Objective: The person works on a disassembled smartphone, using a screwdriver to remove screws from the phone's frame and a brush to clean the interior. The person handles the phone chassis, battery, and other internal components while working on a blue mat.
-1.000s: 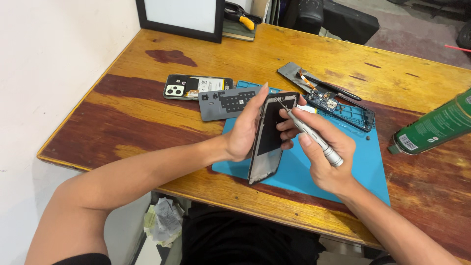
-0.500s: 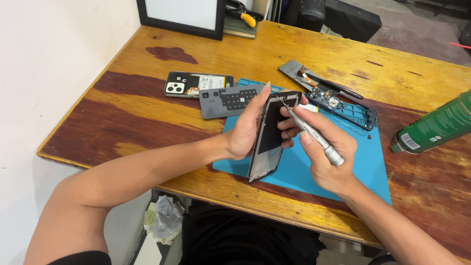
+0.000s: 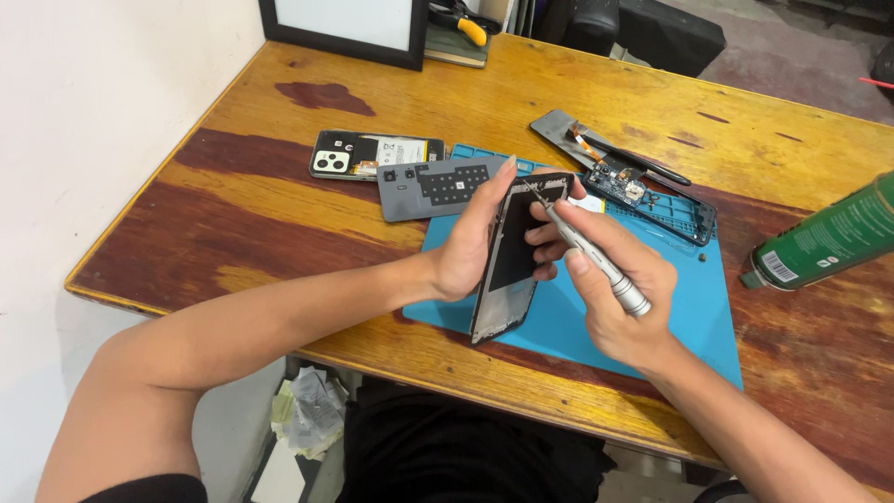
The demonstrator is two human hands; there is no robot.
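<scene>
Over blue mat (image 3: pixel 708 307), screwdriver (image 3: pixel 587 251) tip toward phone frame's (image 3: pixel 507 270) top

Blue mat (image 3: pixel 694 307); silver screwdriver (image 3: pixel 596 261) — black phone frame (image 3: pixel 507 261); green can (image 3: pixel 829 240).

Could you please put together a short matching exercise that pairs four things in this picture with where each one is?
Things:
1. screwdriver
2. phone frame
3. green can
4. grey back cover

Places:
A. lying at the table's right edge
B. in the left hand
C. flat, left of the blue mat
D. in the right hand

Pairs: 1-D, 2-B, 3-A, 4-C
</scene>
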